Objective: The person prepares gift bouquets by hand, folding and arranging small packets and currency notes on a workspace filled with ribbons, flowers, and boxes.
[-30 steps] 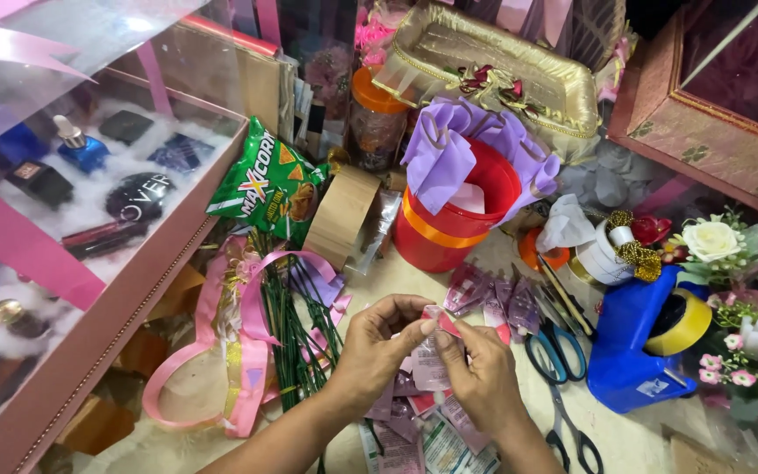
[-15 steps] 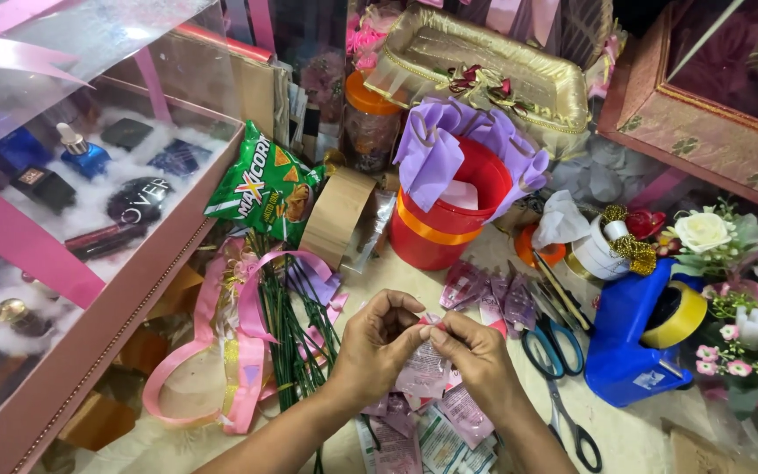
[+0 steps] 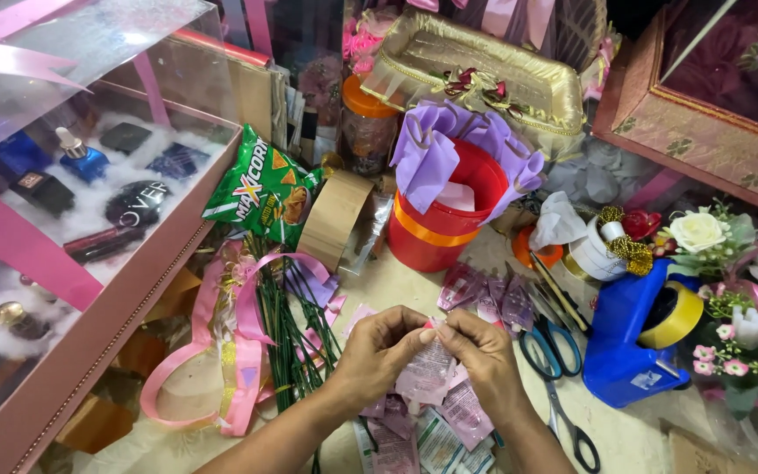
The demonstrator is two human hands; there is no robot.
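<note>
Left hand (image 3: 377,349) and right hand (image 3: 484,358) meet above the table (image 3: 396,285), fingertips pinched closed on a small pink sachet (image 3: 427,373); its exact fold appears unclear. More sachets (image 3: 423,434) lie below; blue-handled scissors (image 3: 553,351) sit just right.

Two bare arms come up from the bottom edge. The left hand (image 3: 379,351) and the right hand (image 3: 484,360) wear no gloves. No sleeves show on the forearms. No rings, watch or bracelets show on either one. The fingernails are short and plain.
</note>
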